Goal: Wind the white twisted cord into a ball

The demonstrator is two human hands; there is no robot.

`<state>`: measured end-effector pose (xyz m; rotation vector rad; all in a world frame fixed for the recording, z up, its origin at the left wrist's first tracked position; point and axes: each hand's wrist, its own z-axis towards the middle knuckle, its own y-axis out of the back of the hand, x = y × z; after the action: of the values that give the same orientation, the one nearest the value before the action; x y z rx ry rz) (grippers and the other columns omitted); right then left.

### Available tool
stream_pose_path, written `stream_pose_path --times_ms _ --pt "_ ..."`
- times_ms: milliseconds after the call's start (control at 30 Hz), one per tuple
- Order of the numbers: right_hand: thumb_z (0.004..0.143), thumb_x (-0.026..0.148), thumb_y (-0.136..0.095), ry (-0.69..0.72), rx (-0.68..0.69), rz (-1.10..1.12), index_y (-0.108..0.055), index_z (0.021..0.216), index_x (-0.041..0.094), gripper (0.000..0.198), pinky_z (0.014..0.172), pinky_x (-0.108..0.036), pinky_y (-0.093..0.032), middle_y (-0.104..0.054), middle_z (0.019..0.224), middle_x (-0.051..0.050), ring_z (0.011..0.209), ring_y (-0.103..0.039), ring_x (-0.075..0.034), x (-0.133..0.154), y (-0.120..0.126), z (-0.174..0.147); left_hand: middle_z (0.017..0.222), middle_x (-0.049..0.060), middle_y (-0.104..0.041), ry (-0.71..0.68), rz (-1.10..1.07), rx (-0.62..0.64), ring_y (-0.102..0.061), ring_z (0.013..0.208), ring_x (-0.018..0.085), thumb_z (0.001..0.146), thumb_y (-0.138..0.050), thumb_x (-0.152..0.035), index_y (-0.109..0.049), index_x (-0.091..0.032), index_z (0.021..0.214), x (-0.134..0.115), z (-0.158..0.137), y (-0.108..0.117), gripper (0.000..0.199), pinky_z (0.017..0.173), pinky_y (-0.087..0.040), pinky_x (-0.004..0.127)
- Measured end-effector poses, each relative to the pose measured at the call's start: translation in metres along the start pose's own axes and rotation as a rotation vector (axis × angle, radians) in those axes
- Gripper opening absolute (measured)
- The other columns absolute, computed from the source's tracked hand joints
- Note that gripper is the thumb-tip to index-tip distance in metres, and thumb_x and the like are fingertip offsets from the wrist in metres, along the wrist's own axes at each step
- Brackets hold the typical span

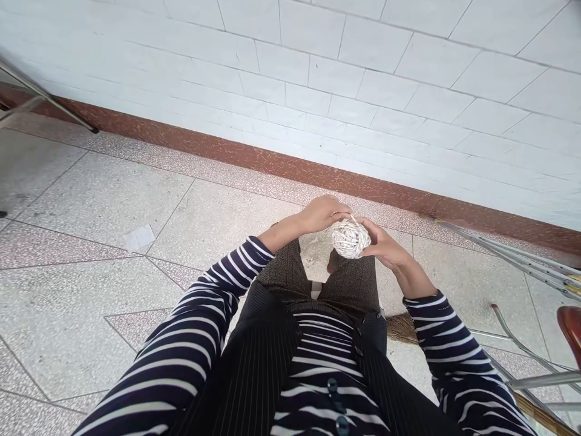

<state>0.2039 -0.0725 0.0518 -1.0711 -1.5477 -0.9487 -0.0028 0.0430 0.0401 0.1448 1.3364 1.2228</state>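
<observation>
Cord ball (351,240) sits btwn our 2 hands: R hand (385,247) clamped round its side, L hand (323,214) w/ fingertips pinched at a strand (353,220) up top. Tiled wall (313,66) ahead of us.

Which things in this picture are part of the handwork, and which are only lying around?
Part of the work:
ball of cord
right hand, holding it
left hand, at its top

Only around:
white scrap
straw broom, partly hidden
metal legs, upper left
</observation>
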Motion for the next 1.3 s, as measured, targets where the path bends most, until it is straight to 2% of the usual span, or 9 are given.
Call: stream_pose_path --times_ms 133,233,400,533,667,800,867,1033,1300 --pt "0.059 0.028 -0.086 0.032 -0.071 0.285 -0.054 0.132 0.035 0.08 0.104 -0.048 -0.048 -0.056 0.141 -0.004 0.13 -0.053 -0.031 0.008 -0.003 -0.007 0.091 0.004 -0.075 0.147 -0.269 -0.026 -0.066 0.084 0.018 0.096 -0.052 -0.034 -0.075 -0.017 0.095 0.012 -0.005 -0.024 0.029 0.077 -0.045 0.026" --pt "0.056 0.033 -0.087 0.134 -0.162 0.303 -0.052 0.135 0.036 0.087 0.102 -0.048 -0.051 -0.05 0.148 -0.004 0.134 -0.049 -0.034 0.026 0.001 -0.009 0.08 0.003 -0.072 0.259 -0.389 0.044 -0.063 0.075 0.016 0.093 -0.053 -0.034 -0.074 -0.014 0.082 0.019 -0.014 -0.042 0.031 0.073 -0.044 0.024" --pt "0.061 0.04 -0.084 0.191 -0.491 0.053 -0.053 0.13 0.029 0.077 0.087 -0.05 -0.058 -0.054 0.14 -0.01 0.12 -0.058 -0.033 0.053 0.034 0.002 0.075 0.002 -0.07 0.291 -0.531 0.201 -0.062 0.075 0.013 0.091 -0.055 -0.033 -0.07 -0.014 0.071 0.012 -0.031 -0.046 0.032 0.077 -0.042 0.023" --pt "0.057 0.041 -0.086 0.132 -0.806 -0.367 -0.055 0.12 0.023 0.073 0.085 -0.052 -0.056 -0.063 0.12 -0.011 0.105 -0.062 -0.032 0.034 0.046 0.023 0.074 0.001 -0.069 0.217 -0.571 0.26 -0.06 0.072 0.011 0.093 -0.053 -0.033 -0.068 -0.015 0.071 -0.008 -0.026 -0.022 0.032 0.074 -0.041 0.023" --pt "0.055 0.033 -0.083 -0.055 -0.595 -0.641 -0.059 0.118 0.021 0.069 0.086 -0.051 -0.055 -0.064 0.114 -0.01 0.1 -0.061 -0.031 0.003 0.024 0.033 0.064 -0.001 -0.064 0.187 -0.368 0.242 -0.053 0.059 0.01 0.09 -0.055 -0.027 -0.067 -0.015 0.066 -0.018 -0.005 0.001 0.029 0.063 -0.035 0.024" --pt "0.064 0.026 -0.073 -0.297 -0.128 -0.21 -0.061 0.125 0.024 0.062 0.072 -0.037 -0.057 -0.067 0.109 -0.006 0.089 -0.064 -0.023 -0.014 0.01 0.023 0.071 0.0 -0.069 0.118 -0.16 0.171 -0.058 0.067 0.014 0.089 -0.056 -0.022 -0.074 -0.019 0.077 -0.012 0.003 0.003 0.022 0.068 -0.036 0.026" --pt "0.065 0.024 -0.071 -0.341 -0.008 0.007 -0.064 0.122 0.023 0.057 0.07 -0.032 -0.056 -0.069 0.111 -0.006 0.091 -0.066 -0.021 -0.019 0.011 0.015 0.079 0.002 -0.072 0.062 -0.105 0.156 -0.061 0.076 0.017 0.092 -0.056 -0.026 -0.075 -0.021 0.084 -0.009 0.001 -0.001 0.022 0.075 -0.038 0.028" --pt "0.061 0.019 -0.072 -0.325 -0.013 0.207 -0.067 0.119 0.023 0.058 0.075 -0.034 -0.057 -0.071 0.115 -0.007 0.097 -0.068 -0.025 -0.02 0.017 0.001 0.089 0.006 -0.074 0.057 -0.077 0.135 -0.063 0.088 0.022 0.095 -0.056 -0.033 -0.075 -0.021 0.088 0.0 0.0 -0.014 0.024 0.085 -0.04 0.031" --pt "0.061 0.022 -0.076 0.015 -0.084 0.272 -0.049 0.145 0.037 0.089 0.105 -0.042 -0.048 -0.06 0.139 -0.001 0.124 -0.059 -0.027 0.028 0.02 -0.022 0.078 0.002 -0.072 0.329 -0.324 0.078 -0.064 0.078 0.018 0.088 -0.061 -0.032 -0.074 -0.016 0.08 0.047 -0.014 -0.035 0.022 0.075 -0.043 0.026"
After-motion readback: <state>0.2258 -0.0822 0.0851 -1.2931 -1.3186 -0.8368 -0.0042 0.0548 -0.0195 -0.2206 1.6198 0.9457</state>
